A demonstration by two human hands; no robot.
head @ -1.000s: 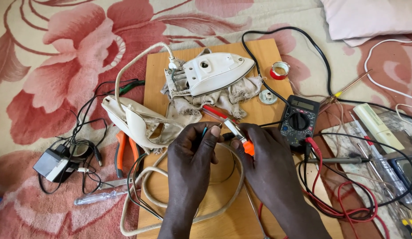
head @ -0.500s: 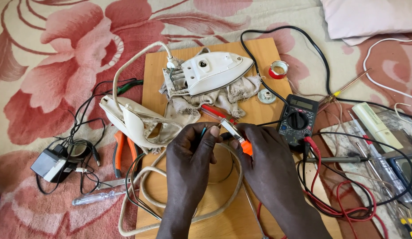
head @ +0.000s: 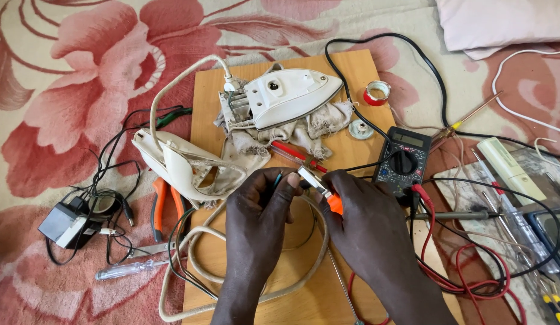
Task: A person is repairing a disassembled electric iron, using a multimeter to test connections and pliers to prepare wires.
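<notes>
Wire (head: 276,180) pinched in left hand (head: 259,210), orange-handled cutter (head: 319,189) gripped by right hand (head: 367,222), mid-board (head: 207,96), clutter all around.

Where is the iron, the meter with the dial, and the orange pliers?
iron (head: 289,96), head view, on its white body.
meter (head: 402,162), head view, on its round dial.
orange pliers (head: 157,201), head view, on one orange handle.

One screen: multimeter (head: 402,160) lies flat on right edge of wooden board (head: 207,120), just right of the hands. Black body, small grey rectangular display at its top end, unlit, round black dial below it. Right of it on the floor covering, a long pale-green rectangular device (head: 510,168), no display readable. No packages or signs in view.
</notes>
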